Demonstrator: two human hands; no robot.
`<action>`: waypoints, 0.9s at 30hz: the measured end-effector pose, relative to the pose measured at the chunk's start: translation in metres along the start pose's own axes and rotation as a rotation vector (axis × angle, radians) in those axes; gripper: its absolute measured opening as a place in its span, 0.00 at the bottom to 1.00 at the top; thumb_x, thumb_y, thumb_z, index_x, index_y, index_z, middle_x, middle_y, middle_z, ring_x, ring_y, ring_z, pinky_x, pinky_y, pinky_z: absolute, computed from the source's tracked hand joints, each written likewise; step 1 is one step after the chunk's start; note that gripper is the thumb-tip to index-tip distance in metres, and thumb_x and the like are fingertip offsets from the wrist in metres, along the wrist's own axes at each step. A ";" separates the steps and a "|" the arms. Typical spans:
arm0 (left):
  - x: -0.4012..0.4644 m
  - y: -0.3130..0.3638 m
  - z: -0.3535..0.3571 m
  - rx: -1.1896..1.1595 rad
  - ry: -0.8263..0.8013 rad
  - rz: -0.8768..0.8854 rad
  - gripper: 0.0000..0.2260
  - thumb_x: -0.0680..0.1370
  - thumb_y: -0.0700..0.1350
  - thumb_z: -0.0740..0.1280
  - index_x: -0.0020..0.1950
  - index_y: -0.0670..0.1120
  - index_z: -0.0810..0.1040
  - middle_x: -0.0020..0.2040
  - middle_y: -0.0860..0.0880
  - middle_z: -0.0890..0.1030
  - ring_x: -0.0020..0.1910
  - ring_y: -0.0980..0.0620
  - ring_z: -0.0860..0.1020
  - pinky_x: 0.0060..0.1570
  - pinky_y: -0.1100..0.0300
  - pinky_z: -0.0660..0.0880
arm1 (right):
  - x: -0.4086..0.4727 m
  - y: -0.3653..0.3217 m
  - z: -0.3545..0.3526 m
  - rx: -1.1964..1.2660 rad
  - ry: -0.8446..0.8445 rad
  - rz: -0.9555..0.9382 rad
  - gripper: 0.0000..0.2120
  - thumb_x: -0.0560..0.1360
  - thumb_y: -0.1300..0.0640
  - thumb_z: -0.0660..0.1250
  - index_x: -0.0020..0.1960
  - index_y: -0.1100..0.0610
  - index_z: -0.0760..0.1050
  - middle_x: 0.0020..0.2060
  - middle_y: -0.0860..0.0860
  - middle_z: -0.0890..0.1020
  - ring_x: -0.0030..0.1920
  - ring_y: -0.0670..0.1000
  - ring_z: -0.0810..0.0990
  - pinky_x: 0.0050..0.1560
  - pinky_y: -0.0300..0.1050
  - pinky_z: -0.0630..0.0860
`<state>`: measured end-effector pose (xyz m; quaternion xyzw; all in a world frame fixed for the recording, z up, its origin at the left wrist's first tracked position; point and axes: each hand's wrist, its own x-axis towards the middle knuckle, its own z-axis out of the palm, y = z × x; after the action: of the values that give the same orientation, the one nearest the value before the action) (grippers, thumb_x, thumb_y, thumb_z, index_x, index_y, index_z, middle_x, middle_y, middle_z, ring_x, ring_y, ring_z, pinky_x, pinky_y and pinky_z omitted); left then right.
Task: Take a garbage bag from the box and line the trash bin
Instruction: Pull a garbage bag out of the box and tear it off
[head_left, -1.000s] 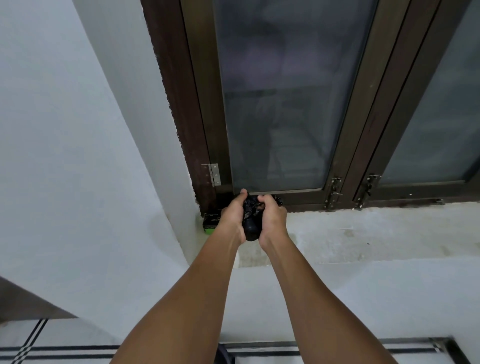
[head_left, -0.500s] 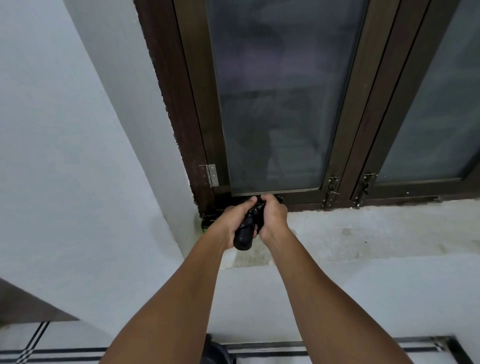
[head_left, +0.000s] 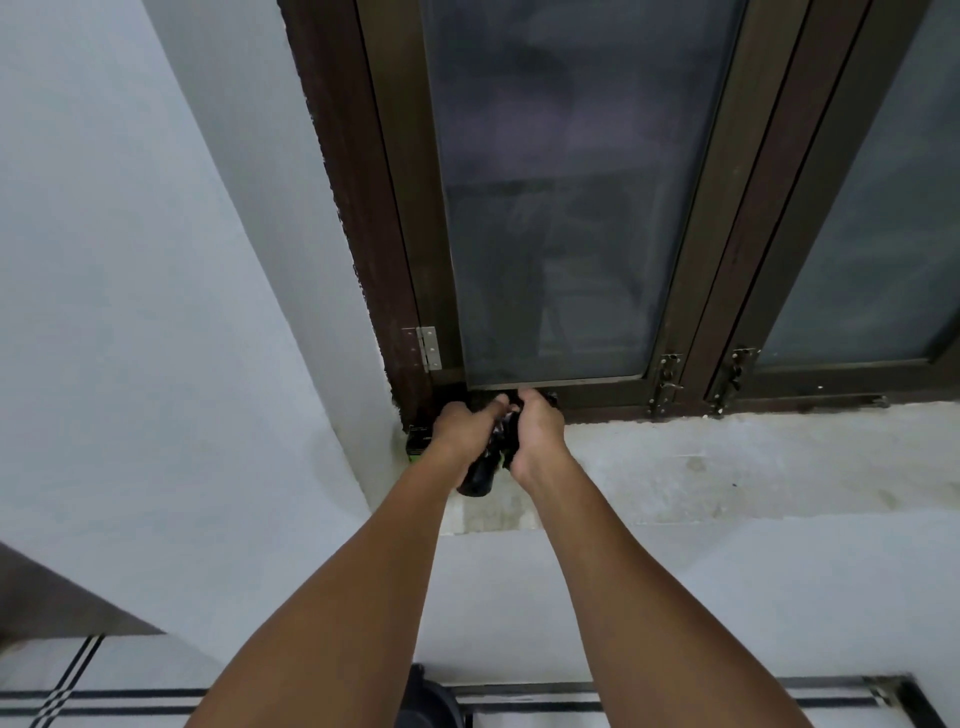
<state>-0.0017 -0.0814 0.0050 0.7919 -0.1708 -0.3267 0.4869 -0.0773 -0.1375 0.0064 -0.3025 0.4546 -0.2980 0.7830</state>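
On window sill: both hands grip black garbage-bag roll, long axis pointing away toward window.

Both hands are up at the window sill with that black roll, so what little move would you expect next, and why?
Probably the right hand pulls one bag free while the left hand steadies the black roll of bags. Both hands grip it over the sill, beside the green box, and no bag looks separated yet.

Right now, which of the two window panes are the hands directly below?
The left pane, the one beside the silver hinge. Both hands grip the black bag roll beneath its bottom edge; the right pane stands clear.
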 end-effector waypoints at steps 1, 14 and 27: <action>0.002 -0.002 0.000 0.227 0.066 0.083 0.23 0.75 0.62 0.69 0.55 0.44 0.80 0.51 0.43 0.85 0.47 0.43 0.83 0.49 0.49 0.82 | 0.002 0.000 -0.001 -0.194 0.023 -0.083 0.13 0.82 0.52 0.65 0.57 0.61 0.76 0.51 0.58 0.83 0.52 0.58 0.83 0.52 0.52 0.82; -0.005 0.002 -0.030 1.054 0.251 0.358 0.15 0.81 0.55 0.64 0.59 0.45 0.71 0.53 0.43 0.82 0.52 0.40 0.82 0.46 0.51 0.76 | 0.015 -0.020 -0.030 -1.082 -0.016 -0.348 0.15 0.81 0.45 0.64 0.44 0.55 0.75 0.43 0.55 0.83 0.47 0.60 0.84 0.51 0.56 0.81; 0.004 -0.020 -0.015 -0.558 -0.076 -0.296 0.33 0.65 0.64 0.78 0.60 0.43 0.78 0.45 0.40 0.84 0.36 0.40 0.83 0.44 0.46 0.82 | 0.025 -0.028 -0.063 -0.864 -0.106 -0.242 0.16 0.77 0.45 0.73 0.58 0.55 0.81 0.54 0.56 0.84 0.54 0.57 0.81 0.58 0.52 0.79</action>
<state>0.0105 -0.0643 -0.0088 0.6312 0.0244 -0.4575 0.6258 -0.1284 -0.1867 -0.0116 -0.6675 0.4580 -0.1545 0.5664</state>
